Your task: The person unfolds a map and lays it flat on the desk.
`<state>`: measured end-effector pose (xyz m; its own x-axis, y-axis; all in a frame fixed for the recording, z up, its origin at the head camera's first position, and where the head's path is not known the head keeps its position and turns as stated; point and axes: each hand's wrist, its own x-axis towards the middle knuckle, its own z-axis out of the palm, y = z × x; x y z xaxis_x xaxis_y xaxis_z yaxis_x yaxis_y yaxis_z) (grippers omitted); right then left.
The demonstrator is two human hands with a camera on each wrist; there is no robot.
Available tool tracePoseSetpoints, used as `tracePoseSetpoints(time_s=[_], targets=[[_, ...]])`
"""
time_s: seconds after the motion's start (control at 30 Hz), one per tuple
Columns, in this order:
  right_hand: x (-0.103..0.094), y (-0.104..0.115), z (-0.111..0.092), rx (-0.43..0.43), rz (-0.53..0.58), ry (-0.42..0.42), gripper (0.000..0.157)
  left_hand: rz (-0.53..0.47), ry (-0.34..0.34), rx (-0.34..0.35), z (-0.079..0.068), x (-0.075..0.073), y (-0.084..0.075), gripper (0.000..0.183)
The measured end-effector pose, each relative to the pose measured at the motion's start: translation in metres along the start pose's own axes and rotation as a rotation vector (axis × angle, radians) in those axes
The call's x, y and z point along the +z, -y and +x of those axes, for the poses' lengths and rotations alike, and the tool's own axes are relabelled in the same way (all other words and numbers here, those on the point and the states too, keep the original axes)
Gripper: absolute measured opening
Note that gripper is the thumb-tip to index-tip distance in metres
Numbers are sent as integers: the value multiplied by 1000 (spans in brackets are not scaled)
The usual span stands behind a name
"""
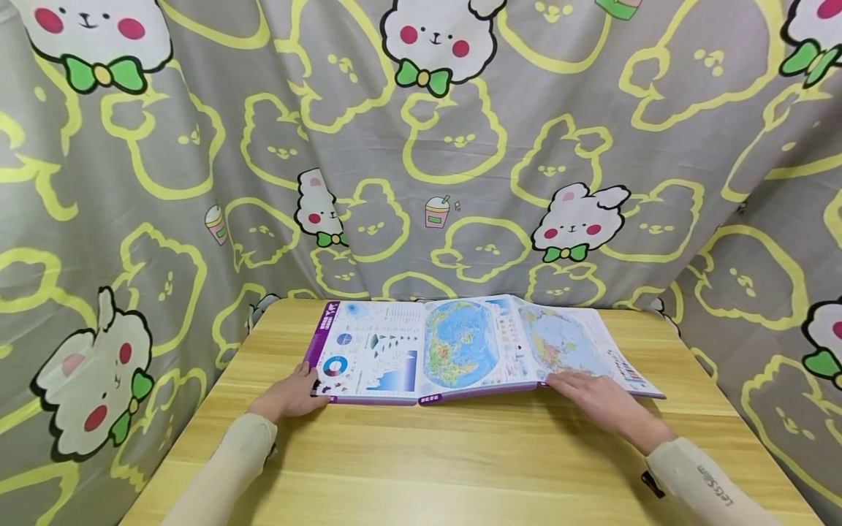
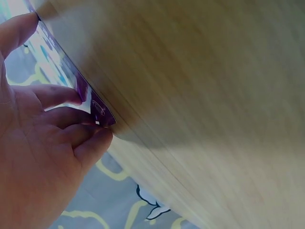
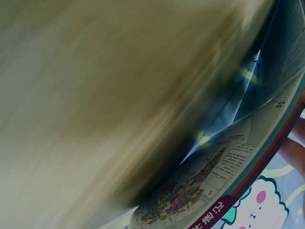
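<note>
A long fold-out map with purple edging lies on the table, showing charts on its left panel and world maps on the others. My left hand holds its near left corner, the thumb on the front edge and curled fingers at the left side. In the left wrist view those fingers touch the purple corner. My right hand rests on the right panel's near edge with its fingers fairly straight. Seen from the right wrist, the printed underside is raised off the table; the right thumb is hidden.
The wooden table extends in front of the map and to both sides. A grey curtain with yellow outlines and white cartoon animals hangs behind the table's far edge and along both sides.
</note>
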<state>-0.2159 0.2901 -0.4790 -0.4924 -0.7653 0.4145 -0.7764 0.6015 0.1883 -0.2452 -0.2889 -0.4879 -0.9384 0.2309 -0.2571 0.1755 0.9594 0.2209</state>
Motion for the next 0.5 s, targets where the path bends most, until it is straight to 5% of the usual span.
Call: tracePoseSetpoints(time_s=[0.5], targets=[[11,0,-2,-91,-2,67,47,15,1,7,8,0,4,84]])
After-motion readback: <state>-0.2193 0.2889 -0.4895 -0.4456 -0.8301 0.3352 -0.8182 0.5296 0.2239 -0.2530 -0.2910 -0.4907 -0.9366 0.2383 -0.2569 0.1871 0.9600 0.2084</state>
